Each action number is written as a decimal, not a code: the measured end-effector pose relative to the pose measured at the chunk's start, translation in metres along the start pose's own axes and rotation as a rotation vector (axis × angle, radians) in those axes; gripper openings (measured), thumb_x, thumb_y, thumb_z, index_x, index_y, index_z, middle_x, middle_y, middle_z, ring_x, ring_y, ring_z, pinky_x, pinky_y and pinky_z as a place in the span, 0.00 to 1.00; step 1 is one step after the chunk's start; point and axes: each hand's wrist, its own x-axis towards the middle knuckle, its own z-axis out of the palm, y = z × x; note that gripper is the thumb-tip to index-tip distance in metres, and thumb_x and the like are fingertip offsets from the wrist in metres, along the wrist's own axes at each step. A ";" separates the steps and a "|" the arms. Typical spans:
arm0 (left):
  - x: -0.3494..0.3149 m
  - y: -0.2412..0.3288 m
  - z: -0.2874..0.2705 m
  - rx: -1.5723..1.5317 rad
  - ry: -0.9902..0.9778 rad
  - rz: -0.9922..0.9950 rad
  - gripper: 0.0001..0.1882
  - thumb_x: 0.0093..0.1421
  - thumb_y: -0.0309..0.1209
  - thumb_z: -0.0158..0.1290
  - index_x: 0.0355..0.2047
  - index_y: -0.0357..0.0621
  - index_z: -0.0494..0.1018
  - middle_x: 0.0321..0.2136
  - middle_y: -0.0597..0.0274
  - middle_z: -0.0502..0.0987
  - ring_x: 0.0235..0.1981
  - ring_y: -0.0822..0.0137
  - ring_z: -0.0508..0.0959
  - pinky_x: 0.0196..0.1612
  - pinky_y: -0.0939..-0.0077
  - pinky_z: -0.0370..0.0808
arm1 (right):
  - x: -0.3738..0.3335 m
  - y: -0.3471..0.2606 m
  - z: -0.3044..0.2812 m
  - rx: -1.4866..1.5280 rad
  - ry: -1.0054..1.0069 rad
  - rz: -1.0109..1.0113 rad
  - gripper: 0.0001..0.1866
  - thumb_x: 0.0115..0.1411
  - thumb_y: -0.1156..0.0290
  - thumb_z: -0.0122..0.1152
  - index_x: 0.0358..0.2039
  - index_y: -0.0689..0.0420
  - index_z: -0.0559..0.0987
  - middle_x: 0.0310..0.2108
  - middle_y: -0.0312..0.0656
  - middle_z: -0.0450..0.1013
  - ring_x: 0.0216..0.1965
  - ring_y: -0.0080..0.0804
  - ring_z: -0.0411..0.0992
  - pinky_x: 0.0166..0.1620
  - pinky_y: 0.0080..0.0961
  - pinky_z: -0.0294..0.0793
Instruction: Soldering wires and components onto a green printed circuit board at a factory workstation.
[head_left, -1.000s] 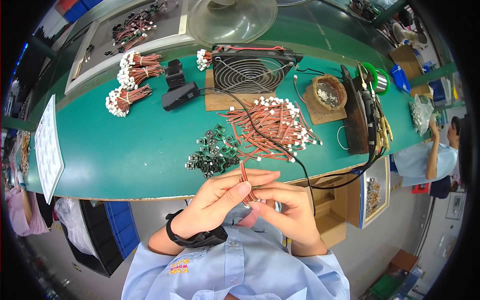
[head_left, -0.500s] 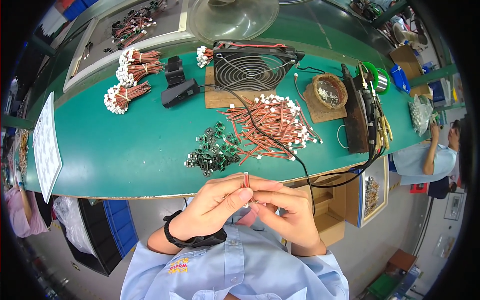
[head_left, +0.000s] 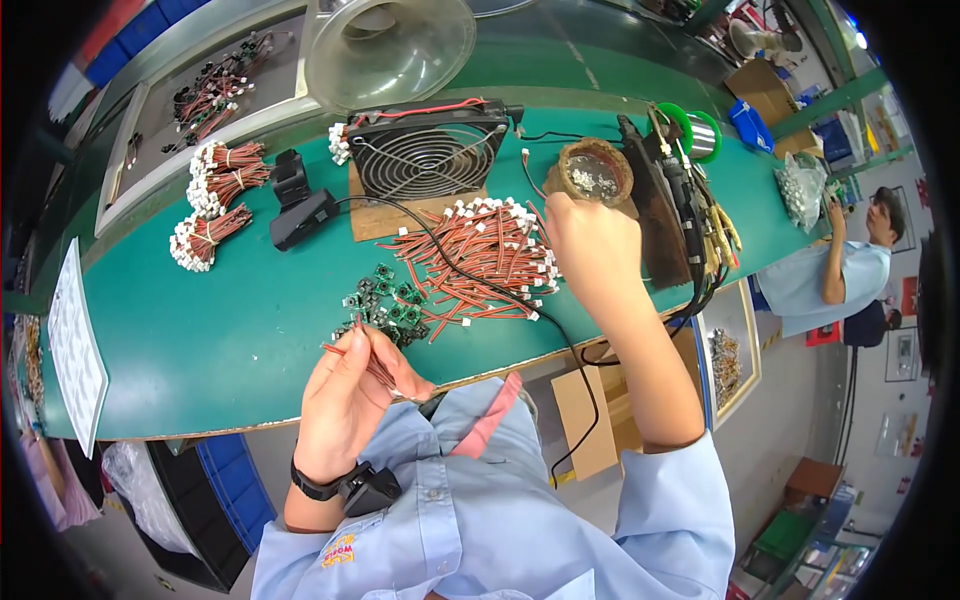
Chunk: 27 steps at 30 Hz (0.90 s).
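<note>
My left hand (head_left: pixel 345 385) is at the bench's front edge, its thumb and fingers pinching a few red-and-black wire leads (head_left: pixel 378 368). Just beyond it lies a pile of small black-and-green circuit boards (head_left: pixel 385 300). My right hand (head_left: pixel 597 240) reaches out over the near rim of a round brown bowl (head_left: pixel 623 166) with small whitish bits inside. Its fingers are curled and mostly hidden behind the back of the hand, so what they hold does not show. Between the hands spreads a heap of loose wire leads with white connectors (head_left: pixel 490 255).
A black fan (head_left: pixel 430 155) stands behind the heap. A black cable (head_left: pixel 450 255) runs across the leads. Right of the bowl are a dark upright plate (head_left: pixel 655 215), cabled tools and a green solder spool (head_left: pixel 675 130). Tied wire bundles (head_left: pixel 210 238) lie at left. A co-worker (head_left: pixel 840 255) is at far right.
My hands, together at the front edge before, are now apart. The right has reached forward and right to the bowl; the left has moved left, still pinching wire leads. The whole view has shifted.
</note>
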 end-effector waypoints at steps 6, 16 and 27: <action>-0.008 0.007 -0.003 0.106 0.026 -0.041 0.18 0.69 0.40 0.34 0.29 0.40 0.65 0.21 0.58 0.71 0.22 0.68 0.70 0.29 0.77 0.69 | 0.022 -0.004 0.031 -0.324 -0.129 -0.027 0.02 0.52 0.75 0.53 0.24 0.57 0.71 0.16 0.46 0.73 0.19 0.43 0.75 0.22 0.35 0.74; -0.015 0.014 -0.007 0.003 -0.088 -0.128 0.18 0.69 0.41 0.33 0.27 0.41 0.62 0.15 0.66 0.62 0.15 0.71 0.64 0.21 0.78 0.62 | 0.027 0.006 0.034 -0.442 -0.188 -0.015 0.03 0.53 0.74 0.51 0.26 0.59 0.72 0.19 0.46 0.74 0.22 0.43 0.76 0.24 0.35 0.76; -0.011 0.012 -0.017 -0.119 -0.088 -0.319 0.23 0.68 0.47 0.32 0.29 0.41 0.64 0.15 0.71 0.58 0.16 0.75 0.61 0.21 0.82 0.62 | -0.033 -0.044 -0.093 -0.371 0.014 -0.241 0.04 0.52 0.75 0.56 0.26 0.60 0.71 0.14 0.40 0.67 0.16 0.36 0.68 0.20 0.30 0.65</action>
